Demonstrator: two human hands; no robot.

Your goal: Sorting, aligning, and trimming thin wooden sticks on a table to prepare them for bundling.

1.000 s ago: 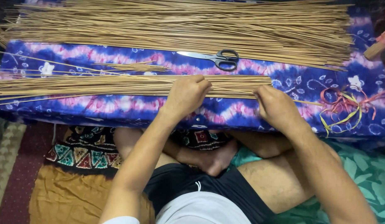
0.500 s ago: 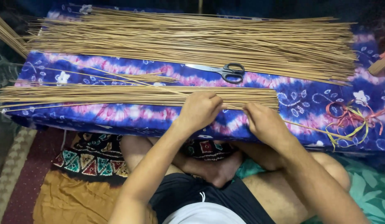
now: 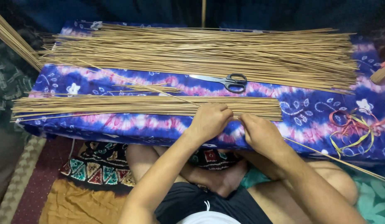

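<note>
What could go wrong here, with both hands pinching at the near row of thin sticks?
1. The near row of thin tan sticks lies close to the front edge of the blue and pink patterned cloth; a nudge from the left hand or right hand might roll some off.
2. One long loose stick already juts past the edge and could snap or fall.
3. The black-handled scissors lie open-bladed within reach.

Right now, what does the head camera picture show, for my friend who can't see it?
Both hands, left hand and right hand, pinch at a small bundle of thin sticks on a blue and pink cloth. Behind lie black scissors, a bigger stick pile and coloured ribbons.
</note>
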